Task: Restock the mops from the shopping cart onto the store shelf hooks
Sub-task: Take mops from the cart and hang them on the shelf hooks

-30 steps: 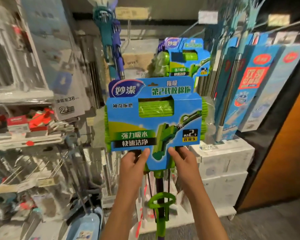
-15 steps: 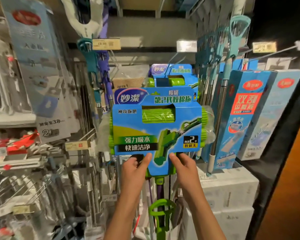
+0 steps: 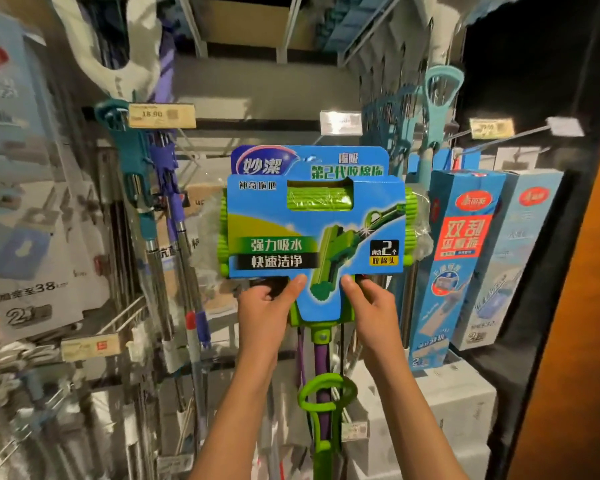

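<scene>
Nearest, at six o'clock, the mop's purple handle (image 3: 323, 393) with its green lever loop (image 3: 326, 393) hangs between the forearms. Above, the left hand (image 3: 265, 306) and right hand (image 3: 369, 303) each pinch the lower edge of the mop's blue package (image 3: 312, 220), thumbs on its front, holding it upright at centre. Beyond, at three o'clock, blue boxed mops (image 3: 461, 258) hang; at ten o'clock, a price tag (image 3: 161, 115).

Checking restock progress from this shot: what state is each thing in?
Green sponge mop: held upright before the shelf, head up, still in its blue card packaging; whether it is hooked cannot be told.
Left hand: grips the card's lower edge.
Right hand: grips the card's lower edge.
Teal mops: hanging.
Boxed mops: hanging, boxes closed.
</scene>
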Demonstrator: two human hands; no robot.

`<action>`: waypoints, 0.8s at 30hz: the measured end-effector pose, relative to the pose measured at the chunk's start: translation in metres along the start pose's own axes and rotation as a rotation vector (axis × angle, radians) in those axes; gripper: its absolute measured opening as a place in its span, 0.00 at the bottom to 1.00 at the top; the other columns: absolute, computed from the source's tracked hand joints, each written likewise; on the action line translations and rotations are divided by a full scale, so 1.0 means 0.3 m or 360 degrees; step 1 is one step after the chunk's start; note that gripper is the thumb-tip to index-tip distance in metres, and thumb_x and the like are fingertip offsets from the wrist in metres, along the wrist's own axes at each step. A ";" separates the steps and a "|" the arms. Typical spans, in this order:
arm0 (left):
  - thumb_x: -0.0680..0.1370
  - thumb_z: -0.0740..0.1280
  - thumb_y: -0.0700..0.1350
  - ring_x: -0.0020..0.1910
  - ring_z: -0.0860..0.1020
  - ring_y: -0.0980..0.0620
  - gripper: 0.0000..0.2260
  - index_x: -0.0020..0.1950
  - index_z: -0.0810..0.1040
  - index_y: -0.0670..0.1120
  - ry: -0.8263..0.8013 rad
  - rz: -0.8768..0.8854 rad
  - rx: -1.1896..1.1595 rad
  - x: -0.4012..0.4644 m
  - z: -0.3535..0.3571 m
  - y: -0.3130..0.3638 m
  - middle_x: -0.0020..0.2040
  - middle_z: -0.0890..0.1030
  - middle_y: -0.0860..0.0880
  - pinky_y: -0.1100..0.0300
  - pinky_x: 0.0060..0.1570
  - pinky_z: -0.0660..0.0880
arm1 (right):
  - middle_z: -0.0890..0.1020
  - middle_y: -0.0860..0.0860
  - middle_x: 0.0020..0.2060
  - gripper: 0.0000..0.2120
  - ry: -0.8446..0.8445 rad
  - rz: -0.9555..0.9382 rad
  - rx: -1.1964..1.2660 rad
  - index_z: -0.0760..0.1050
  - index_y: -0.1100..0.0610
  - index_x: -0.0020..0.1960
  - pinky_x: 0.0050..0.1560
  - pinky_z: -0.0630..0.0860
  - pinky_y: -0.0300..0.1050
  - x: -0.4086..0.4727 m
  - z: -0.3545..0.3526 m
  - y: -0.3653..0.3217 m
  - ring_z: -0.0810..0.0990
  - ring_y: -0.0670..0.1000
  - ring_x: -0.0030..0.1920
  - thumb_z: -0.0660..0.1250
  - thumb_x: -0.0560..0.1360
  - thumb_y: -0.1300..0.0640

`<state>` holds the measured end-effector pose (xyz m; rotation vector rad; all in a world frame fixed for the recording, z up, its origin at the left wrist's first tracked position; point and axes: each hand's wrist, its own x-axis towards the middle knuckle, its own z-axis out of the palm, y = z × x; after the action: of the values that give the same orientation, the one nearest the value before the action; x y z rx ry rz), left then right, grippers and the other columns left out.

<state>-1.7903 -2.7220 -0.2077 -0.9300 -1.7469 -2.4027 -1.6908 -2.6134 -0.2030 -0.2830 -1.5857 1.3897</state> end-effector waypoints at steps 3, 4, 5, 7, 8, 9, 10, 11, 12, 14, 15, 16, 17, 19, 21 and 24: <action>0.70 0.76 0.52 0.24 0.70 0.61 0.15 0.30 0.76 0.47 -0.0012 0.0024 -0.0028 0.074 0.044 0.010 0.23 0.74 0.57 0.67 0.27 0.66 | 0.74 0.41 0.23 0.17 0.0051 -0.0049 0.0004 0.71 0.60 0.33 0.29 0.65 0.30 0.076 0.004 -0.013 0.70 0.37 0.27 0.65 0.81 0.60; 0.72 0.76 0.49 0.22 0.66 0.62 0.18 0.26 0.72 0.49 -0.0012 0.0037 -0.0024 0.096 0.055 0.003 0.21 0.70 0.57 0.68 0.25 0.63 | 0.75 0.41 0.25 0.15 0.0054 -0.0055 0.0031 0.73 0.62 0.35 0.31 0.66 0.31 0.099 0.005 -0.013 0.72 0.37 0.28 0.66 0.81 0.60; 0.73 0.76 0.46 0.21 0.63 0.61 0.22 0.24 0.69 0.50 0.0002 0.0040 -0.0025 0.118 0.063 -0.001 0.20 0.67 0.57 0.68 0.24 0.60 | 0.76 0.42 0.26 0.14 0.0054 -0.0058 0.0044 0.74 0.62 0.37 0.31 0.68 0.32 0.117 0.009 -0.014 0.73 0.38 0.29 0.66 0.81 0.59; 0.70 0.77 0.51 0.23 0.62 0.58 0.23 0.24 0.67 0.48 -0.0009 0.0039 -0.0052 0.165 0.076 -0.013 0.22 0.66 0.55 0.65 0.26 0.60 | 0.76 0.41 0.25 0.15 0.0060 -0.0068 0.0040 0.74 0.60 0.36 0.31 0.68 0.31 0.156 0.015 -0.010 0.73 0.37 0.28 0.65 0.81 0.60; 0.67 0.77 0.56 0.26 0.65 0.55 0.22 0.26 0.69 0.44 -0.0018 0.0036 -0.0073 0.185 0.079 -0.020 0.24 0.68 0.51 0.62 0.29 0.63 | 0.77 0.41 0.25 0.15 0.0062 -0.0067 0.0034 0.73 0.59 0.35 0.30 0.68 0.29 0.170 0.017 -0.007 0.73 0.36 0.28 0.65 0.81 0.60; 0.64 0.76 0.59 0.29 0.68 0.52 0.23 0.29 0.72 0.41 -0.0038 0.0039 -0.0097 0.206 0.089 -0.028 0.26 0.71 0.47 0.59 0.32 0.64 | 0.78 0.41 0.25 0.15 0.0075 -0.0080 0.0023 0.74 0.59 0.35 0.31 0.68 0.29 0.188 0.015 -0.004 0.74 0.36 0.28 0.65 0.81 0.60; 0.62 0.76 0.61 0.30 0.68 0.50 0.26 0.31 0.73 0.39 -0.0053 0.0040 -0.0109 0.217 0.095 -0.038 0.28 0.72 0.45 0.57 0.33 0.65 | 0.79 0.42 0.26 0.14 0.0082 -0.0081 0.0007 0.75 0.58 0.36 0.31 0.69 0.29 0.200 0.013 0.006 0.75 0.36 0.29 0.65 0.81 0.59; 0.61 0.75 0.62 0.31 0.69 0.50 0.29 0.32 0.74 0.35 -0.0055 0.0037 -0.0111 0.227 0.108 -0.047 0.29 0.72 0.44 0.56 0.34 0.65 | 0.79 0.42 0.27 0.14 0.0084 -0.0084 0.0000 0.76 0.58 0.36 0.32 0.70 0.30 0.214 0.008 0.011 0.76 0.36 0.30 0.66 0.81 0.59; 0.61 0.75 0.63 0.32 0.69 0.49 0.32 0.34 0.74 0.32 -0.0059 0.0037 -0.0110 0.231 0.116 -0.050 0.30 0.73 0.43 0.55 0.35 0.66 | 0.79 0.42 0.27 0.14 0.0088 -0.0077 0.0005 0.76 0.57 0.36 0.32 0.70 0.30 0.225 0.002 0.020 0.76 0.37 0.31 0.66 0.81 0.59; 0.60 0.75 0.63 0.33 0.69 0.48 0.34 0.35 0.73 0.30 -0.0054 0.0028 -0.0109 0.236 0.133 -0.057 0.31 0.73 0.42 0.54 0.35 0.66 | 0.79 0.42 0.26 0.15 0.0089 -0.0070 0.0040 0.75 0.57 0.35 0.32 0.70 0.30 0.243 -0.011 0.039 0.76 0.36 0.30 0.65 0.81 0.60; 0.60 0.75 0.63 0.32 0.68 0.49 0.32 0.33 0.73 0.33 -0.0046 0.0025 -0.0097 0.237 0.141 -0.061 0.30 0.72 0.43 0.54 0.35 0.65 | 0.79 0.42 0.26 0.15 0.0083 -0.0069 0.0050 0.75 0.58 0.35 0.32 0.70 0.30 0.248 -0.016 0.047 0.76 0.37 0.30 0.65 0.81 0.60; 0.60 0.75 0.62 0.31 0.67 0.49 0.28 0.32 0.73 0.37 -0.0037 0.0027 -0.0071 0.241 0.151 -0.065 0.29 0.70 0.43 0.56 0.33 0.64 | 0.80 0.43 0.27 0.15 0.0074 -0.0069 0.0059 0.75 0.59 0.35 0.32 0.70 0.30 0.260 -0.023 0.059 0.76 0.37 0.30 0.66 0.81 0.60; 0.61 0.75 0.61 0.31 0.66 0.50 0.25 0.30 0.72 0.40 -0.0024 0.0026 -0.0046 0.243 0.159 -0.070 0.28 0.69 0.44 0.58 0.32 0.62 | 0.80 0.43 0.27 0.15 0.0067 -0.0067 0.0065 0.75 0.59 0.35 0.32 0.70 0.30 0.268 -0.028 0.069 0.77 0.37 0.31 0.66 0.80 0.60; 0.62 0.75 0.59 0.30 0.64 0.51 0.22 0.29 0.70 0.43 -0.0001 0.0044 -0.0011 0.251 0.180 -0.086 0.27 0.67 0.46 0.59 0.30 0.61 | 0.79 0.43 0.26 0.15 0.0055 -0.0062 0.0069 0.74 0.59 0.34 0.32 0.69 0.29 0.293 -0.040 0.090 0.76 0.37 0.30 0.66 0.80 0.60; 0.62 0.75 0.58 0.27 0.62 0.51 0.23 0.28 0.66 0.45 0.0047 0.0052 0.0020 0.258 0.203 -0.099 0.25 0.64 0.48 0.61 0.27 0.58 | 0.79 0.43 0.26 0.15 0.0027 -0.0049 0.0050 0.75 0.59 0.34 0.32 0.69 0.30 0.321 -0.056 0.110 0.75 0.37 0.30 0.66 0.80 0.60; 0.61 0.75 0.60 0.28 0.61 0.51 0.24 0.29 0.66 0.44 0.0078 0.0050 0.0041 0.281 0.235 -0.123 0.27 0.63 0.46 0.61 0.27 0.58 | 0.80 0.46 0.29 0.14 -0.0018 -0.0058 0.0024 0.77 0.59 0.35 0.33 0.72 0.33 0.366 -0.082 0.135 0.77 0.41 0.32 0.67 0.80 0.57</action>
<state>-1.8413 -2.6204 -0.1857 -0.8814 -1.7288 -2.3574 -1.7434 -2.5073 -0.1859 -0.2366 -1.5812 1.3768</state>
